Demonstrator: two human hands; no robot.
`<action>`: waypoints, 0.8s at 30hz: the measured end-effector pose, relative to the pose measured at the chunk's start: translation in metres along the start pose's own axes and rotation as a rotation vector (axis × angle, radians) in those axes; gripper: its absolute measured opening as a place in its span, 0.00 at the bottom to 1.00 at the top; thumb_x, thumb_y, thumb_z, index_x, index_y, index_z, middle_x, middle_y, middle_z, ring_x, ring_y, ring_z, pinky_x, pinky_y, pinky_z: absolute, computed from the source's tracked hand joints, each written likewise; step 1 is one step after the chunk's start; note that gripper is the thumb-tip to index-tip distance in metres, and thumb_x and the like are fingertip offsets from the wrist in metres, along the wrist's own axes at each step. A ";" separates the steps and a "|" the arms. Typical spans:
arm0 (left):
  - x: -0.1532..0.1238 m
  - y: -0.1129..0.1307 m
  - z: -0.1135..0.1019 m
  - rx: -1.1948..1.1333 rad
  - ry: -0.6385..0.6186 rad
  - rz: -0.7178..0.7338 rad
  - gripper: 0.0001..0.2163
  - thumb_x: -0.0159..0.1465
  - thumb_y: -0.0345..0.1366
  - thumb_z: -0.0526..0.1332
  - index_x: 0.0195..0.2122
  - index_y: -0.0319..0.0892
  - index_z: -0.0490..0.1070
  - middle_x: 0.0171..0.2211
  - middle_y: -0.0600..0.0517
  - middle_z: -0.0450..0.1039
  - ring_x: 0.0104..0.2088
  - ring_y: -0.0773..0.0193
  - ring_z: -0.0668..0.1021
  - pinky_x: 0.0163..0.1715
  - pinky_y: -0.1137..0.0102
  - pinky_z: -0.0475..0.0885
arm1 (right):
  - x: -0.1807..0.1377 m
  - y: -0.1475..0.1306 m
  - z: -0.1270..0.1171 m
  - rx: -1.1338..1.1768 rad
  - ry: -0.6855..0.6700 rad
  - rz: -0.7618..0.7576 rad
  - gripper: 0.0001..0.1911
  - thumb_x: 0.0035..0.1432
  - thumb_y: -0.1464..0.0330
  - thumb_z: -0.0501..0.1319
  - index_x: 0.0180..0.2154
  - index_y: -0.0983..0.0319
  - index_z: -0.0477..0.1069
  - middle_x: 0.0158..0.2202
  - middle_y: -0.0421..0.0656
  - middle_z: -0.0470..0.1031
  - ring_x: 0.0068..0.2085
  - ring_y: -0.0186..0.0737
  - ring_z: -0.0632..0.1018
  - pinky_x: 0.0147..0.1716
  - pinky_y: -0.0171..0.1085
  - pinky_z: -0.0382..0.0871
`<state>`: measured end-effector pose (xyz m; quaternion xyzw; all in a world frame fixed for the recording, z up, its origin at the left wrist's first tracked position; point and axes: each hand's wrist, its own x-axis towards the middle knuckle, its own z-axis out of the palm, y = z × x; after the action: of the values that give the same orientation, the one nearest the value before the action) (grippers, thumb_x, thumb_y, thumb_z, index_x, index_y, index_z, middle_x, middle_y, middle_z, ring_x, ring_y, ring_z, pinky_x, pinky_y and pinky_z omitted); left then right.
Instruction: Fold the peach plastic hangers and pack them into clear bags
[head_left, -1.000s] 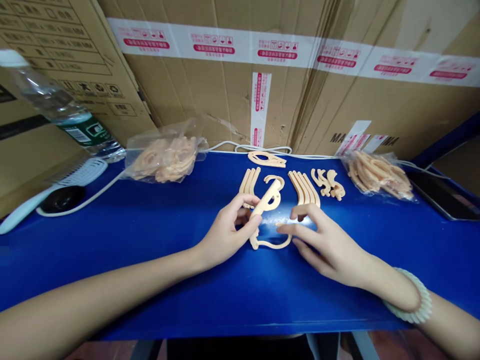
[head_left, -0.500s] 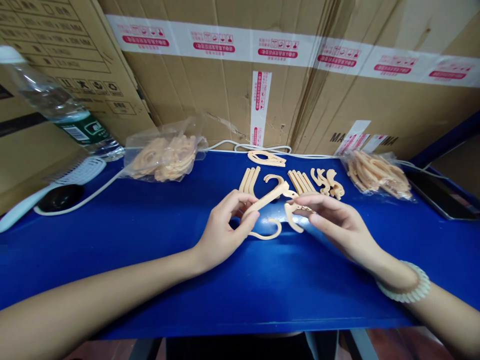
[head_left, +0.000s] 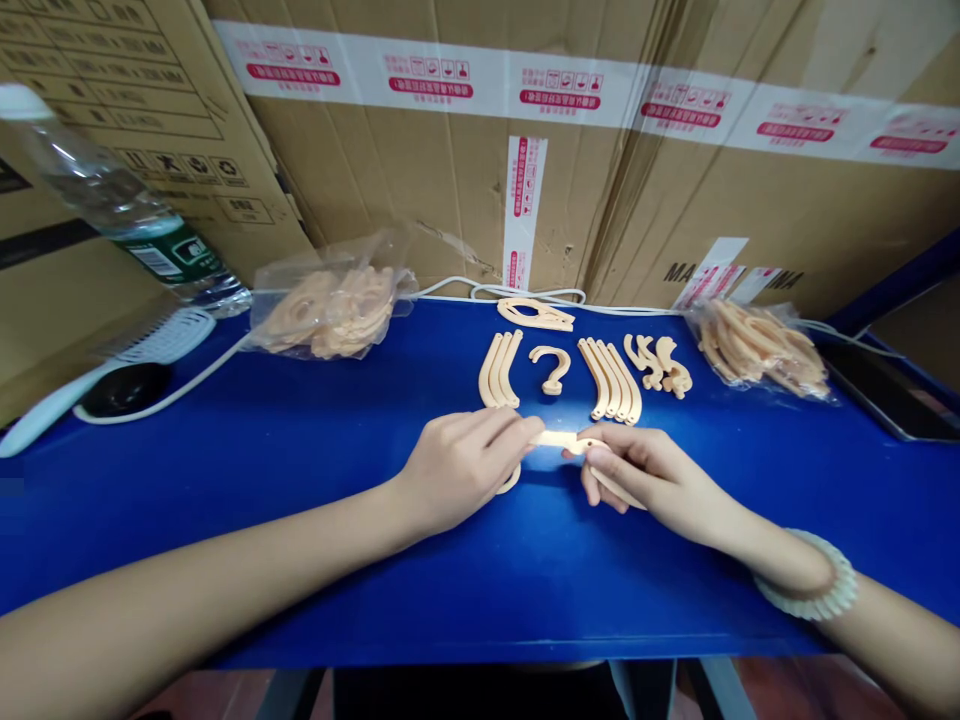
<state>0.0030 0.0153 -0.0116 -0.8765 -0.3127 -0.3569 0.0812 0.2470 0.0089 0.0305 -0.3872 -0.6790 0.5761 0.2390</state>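
My left hand (head_left: 459, 468), seen from its back, is closed on one end of a beige folding hanger (head_left: 556, 439). A curved beige end, probably its hook, shows under those fingers. My right hand (head_left: 667, 482) pinches the hanger's other end at a small hole; a slim beige arm (head_left: 619, 489) slants down from there. The palms hide part of it. Just beyond lie curved hanger arms in a left group (head_left: 499, 370) and a right group (head_left: 611, 385). A loose hook (head_left: 553, 372) lies between these groups, and several small hook pieces (head_left: 666, 366) are at the right.
A folded beige hanger (head_left: 534, 314) lies at the back beside a white cable. Clear bags of beige parts sit left (head_left: 330, 315) and right (head_left: 761, 345). A water bottle (head_left: 161, 245), hairbrush (head_left: 169, 335) and black mouse (head_left: 126, 389) are at the left, a dark tablet-like device (head_left: 889, 390) far right.
Both hands have come lower and closer together with the hanger parts. The separate pieces between them now meet in a nearly level line, uncovering the loose hook and right arm group behind.
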 end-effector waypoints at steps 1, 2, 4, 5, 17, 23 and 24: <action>0.000 0.001 0.000 0.060 -0.001 0.045 0.07 0.72 0.28 0.55 0.46 0.38 0.72 0.36 0.49 0.80 0.32 0.62 0.81 0.30 0.70 0.72 | 0.000 0.000 0.001 0.021 -0.021 0.020 0.17 0.69 0.55 0.57 0.42 0.64 0.71 0.27 0.40 0.76 0.21 0.28 0.67 0.20 0.30 0.61; 0.000 0.001 -0.001 0.106 -0.009 0.079 0.08 0.71 0.28 0.54 0.47 0.38 0.72 0.34 0.50 0.79 0.30 0.62 0.81 0.28 0.70 0.70 | -0.001 0.000 0.002 0.044 -0.043 0.046 0.18 0.69 0.55 0.57 0.42 0.64 0.71 0.26 0.40 0.76 0.19 0.27 0.67 0.19 0.30 0.60; 0.001 0.003 -0.003 0.163 -0.044 0.133 0.10 0.71 0.28 0.54 0.46 0.39 0.74 0.29 0.52 0.77 0.26 0.64 0.78 0.24 0.71 0.67 | -0.001 0.001 0.004 0.085 -0.087 0.105 0.19 0.68 0.53 0.57 0.42 0.64 0.71 0.25 0.40 0.76 0.16 0.26 0.66 0.15 0.28 0.56; 0.001 0.004 -0.004 0.180 -0.067 0.150 0.10 0.71 0.28 0.54 0.46 0.39 0.74 0.26 0.53 0.75 0.24 0.64 0.76 0.22 0.71 0.65 | -0.001 0.002 0.005 0.103 -0.108 0.131 0.20 0.68 0.53 0.57 0.41 0.65 0.71 0.24 0.39 0.76 0.15 0.25 0.66 0.13 0.28 0.53; 0.004 0.008 -0.007 0.080 -0.234 0.054 0.14 0.73 0.33 0.50 0.36 0.40 0.74 0.20 0.52 0.66 0.18 0.66 0.65 0.18 0.67 0.48 | -0.007 -0.003 0.017 -0.131 0.040 0.033 0.21 0.68 0.55 0.58 0.28 0.62 0.69 0.20 0.36 0.70 0.14 0.25 0.63 0.13 0.28 0.53; 0.007 0.012 -0.010 0.062 -0.249 0.008 0.19 0.76 0.38 0.46 0.33 0.41 0.73 0.19 0.53 0.64 0.17 0.66 0.62 0.18 0.67 0.45 | -0.008 -0.003 0.021 -0.431 0.153 -0.180 0.21 0.71 0.60 0.55 0.26 0.61 0.68 0.19 0.37 0.69 0.18 0.28 0.68 0.19 0.30 0.59; 0.007 0.013 -0.011 0.045 -0.251 -0.011 0.20 0.76 0.39 0.46 0.33 0.41 0.73 0.19 0.53 0.63 0.17 0.66 0.62 0.18 0.67 0.45 | -0.008 -0.003 0.022 -0.464 0.163 -0.213 0.19 0.71 0.62 0.54 0.28 0.61 0.69 0.20 0.37 0.70 0.19 0.29 0.69 0.20 0.30 0.60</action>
<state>0.0086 0.0045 0.0025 -0.9105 -0.3333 -0.2376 0.0593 0.2344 -0.0108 0.0301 -0.4030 -0.8084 0.3437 0.2569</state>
